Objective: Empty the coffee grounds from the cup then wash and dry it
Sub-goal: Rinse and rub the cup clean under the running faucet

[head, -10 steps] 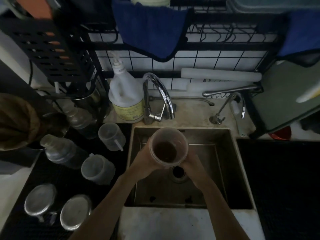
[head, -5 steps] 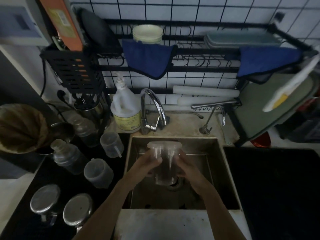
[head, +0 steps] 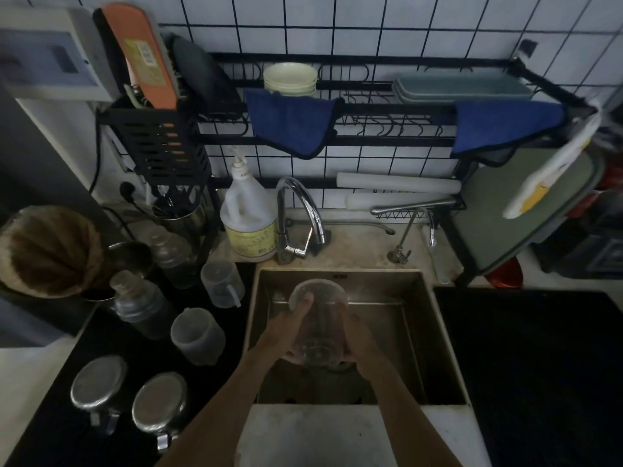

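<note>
Fingers (head: 305,301) of both hands clasp cup (head: 318,318), tipped over sink (head: 413,318).

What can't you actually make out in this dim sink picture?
- Head view: whether grounds remain inside the cup; the dim light and both hands hide it.
- The drain, covered by the cup and the right hand.
- The left hand fingertips behind the cup.
- The soap jug label, too small.

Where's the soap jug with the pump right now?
In the head view, the soap jug stands on the counter behind the sink's back-left corner, immediately left of the chrome faucet.
</note>
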The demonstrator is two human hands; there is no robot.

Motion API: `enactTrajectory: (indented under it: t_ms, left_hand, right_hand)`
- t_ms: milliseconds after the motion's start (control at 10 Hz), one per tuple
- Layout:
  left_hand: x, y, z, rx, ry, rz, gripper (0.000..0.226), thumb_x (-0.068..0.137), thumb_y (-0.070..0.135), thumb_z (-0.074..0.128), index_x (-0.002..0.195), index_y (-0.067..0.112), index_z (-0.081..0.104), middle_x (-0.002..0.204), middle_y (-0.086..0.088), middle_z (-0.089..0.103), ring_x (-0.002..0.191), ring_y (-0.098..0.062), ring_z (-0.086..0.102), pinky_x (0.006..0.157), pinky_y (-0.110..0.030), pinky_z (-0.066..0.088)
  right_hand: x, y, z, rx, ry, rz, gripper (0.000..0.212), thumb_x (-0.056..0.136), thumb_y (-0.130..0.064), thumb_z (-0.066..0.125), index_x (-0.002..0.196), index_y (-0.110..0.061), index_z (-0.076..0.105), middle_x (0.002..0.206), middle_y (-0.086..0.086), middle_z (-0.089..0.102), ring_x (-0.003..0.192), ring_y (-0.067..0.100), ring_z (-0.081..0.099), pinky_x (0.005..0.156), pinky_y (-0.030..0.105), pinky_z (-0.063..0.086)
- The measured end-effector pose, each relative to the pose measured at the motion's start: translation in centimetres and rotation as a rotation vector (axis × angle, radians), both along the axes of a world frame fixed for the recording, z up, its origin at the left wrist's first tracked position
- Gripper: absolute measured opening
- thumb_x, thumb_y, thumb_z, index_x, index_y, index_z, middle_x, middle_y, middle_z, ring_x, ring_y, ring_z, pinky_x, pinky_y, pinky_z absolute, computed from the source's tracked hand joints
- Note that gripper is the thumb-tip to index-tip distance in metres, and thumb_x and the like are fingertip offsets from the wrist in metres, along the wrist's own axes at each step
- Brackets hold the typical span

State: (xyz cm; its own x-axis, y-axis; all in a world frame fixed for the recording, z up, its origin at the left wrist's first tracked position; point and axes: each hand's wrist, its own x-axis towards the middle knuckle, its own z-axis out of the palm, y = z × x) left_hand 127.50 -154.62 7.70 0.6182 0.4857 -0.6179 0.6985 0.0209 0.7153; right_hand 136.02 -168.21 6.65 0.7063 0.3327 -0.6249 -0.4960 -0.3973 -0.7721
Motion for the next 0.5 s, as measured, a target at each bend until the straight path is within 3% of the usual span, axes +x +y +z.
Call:
enactTrajectory:
  t_ms: [100,200,300,400,500]
  left_hand:
    - [0.1,0.4,0.3,-0.152,0.102,0.078,0.101,0.082,0.095,0.049,0.145,0.017,0.061,0.143,-0.023,0.062,0.109,-0.039,0.071,0.074,-0.045,0.070]
    - [0.0,1.0,0.6,-0.206,0.108,0.044,0.092,0.090,0.089,0.048,0.139,0.013,0.063,0.110,-0.014,0.072,0.080,-0.029,0.075,0.049,-0.034,0.064]
    - [-0.1,1.6,1.0,-0.205,0.080,-0.019,0.073,0.097,0.083,0.043,0.117,0.017,0.068,0.090,-0.006,0.073,0.064,-0.022,0.075,0.043,-0.029,0.059]
    - [-0.1,1.9,1.8,-0.275,0.099,-0.043,0.063,0.099,0.079,0.046,0.104,0.020,0.067,0.091,-0.007,0.074,0.069,-0.023,0.075,0.045,-0.030,0.061]
    - [0.0,2.1,2.4,-0.313,0.108,-0.031,0.053,0.103,0.072,0.048,0.095,0.022,0.065,0.090,-0.005,0.073,0.073,-0.022,0.074,0.047,-0.030,0.063]
  right_hand:
    - [-0.3,0.4,0.1,0.011,0.033,-0.033,0.062,0.103,-0.063,0.047,0.138,-0.013,0.058,0.137,0.020,0.060,0.114,0.033,0.063,0.071,0.037,0.059]
    - [-0.1,0.5,0.1,0.012,0.105,-0.043,0.056,0.104,-0.054,0.053,0.136,-0.008,0.059,0.137,0.024,0.063,0.116,0.038,0.065,0.079,0.044,0.059]
    - [-0.2,0.3,1.2,0.004,0.109,0.075,0.058,0.108,-0.050,0.045,0.140,-0.004,0.060,0.128,0.022,0.070,0.108,0.037,0.072,0.087,0.047,0.059]
    - [0.1,0.5,2.0,0.009,0.121,0.107,0.056,0.108,-0.048,0.047,0.138,-0.003,0.062,0.093,0.008,0.070,0.081,0.026,0.070,0.075,0.043,0.060]
    - [0.6,1.0,2.1,-0.020,0.137,0.139,0.053,0.107,-0.044,0.049,0.138,-0.004,0.061,0.090,0.008,0.069,0.078,0.027,0.070,0.072,0.043,0.061]
